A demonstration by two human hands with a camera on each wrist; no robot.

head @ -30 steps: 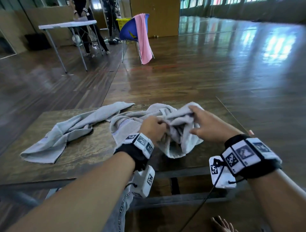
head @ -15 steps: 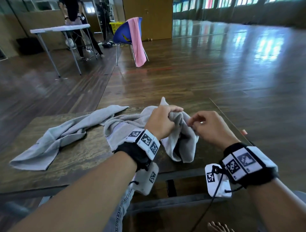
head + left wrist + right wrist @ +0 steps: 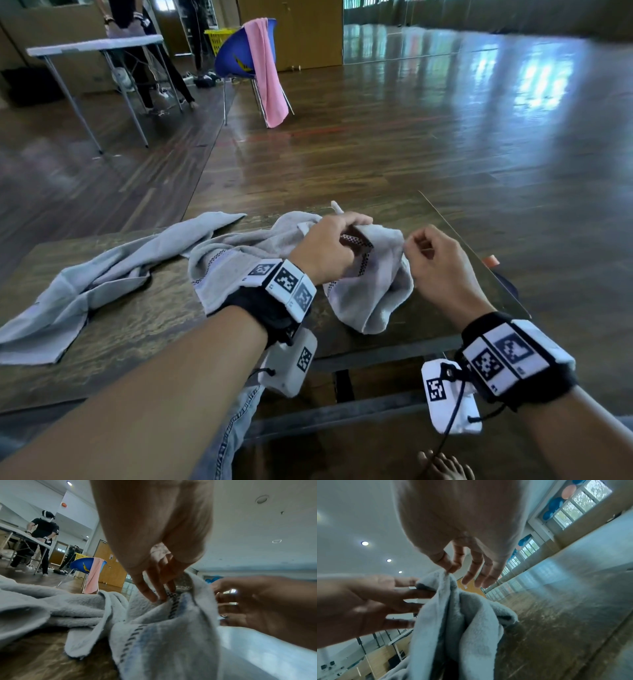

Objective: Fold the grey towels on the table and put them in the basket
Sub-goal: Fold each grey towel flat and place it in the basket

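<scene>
Two grey towels lie on the wooden table (image 3: 144, 329). The nearer grey towel (image 3: 373, 291) with a dark dotted band is bunched in front of me. My left hand (image 3: 329, 246) grips its top edge and holds it up off the table. My right hand (image 3: 431, 260) pinches the towel's right edge between thumb and forefinger (image 3: 449, 566), the other fingers loosely spread. In the left wrist view the left fingers (image 3: 154, 593) press into the banded hem. The second grey towel (image 3: 102, 274) lies crumpled at the left. No basket beside the table is in view.
The table's far right edge (image 3: 469, 246) runs close to my right hand, with an orange object (image 3: 490, 261) just beyond it. Farther off on the wooden floor stand a blue chair (image 3: 236, 58) draped with a pink towel (image 3: 269, 72), a white folding table (image 3: 96, 46) with a person, and a yellow basket (image 3: 215, 41).
My left hand has lifted the towel's edge higher, showing the dotted band. My right hand has moved from lying on the towel to pinching its right edge.
</scene>
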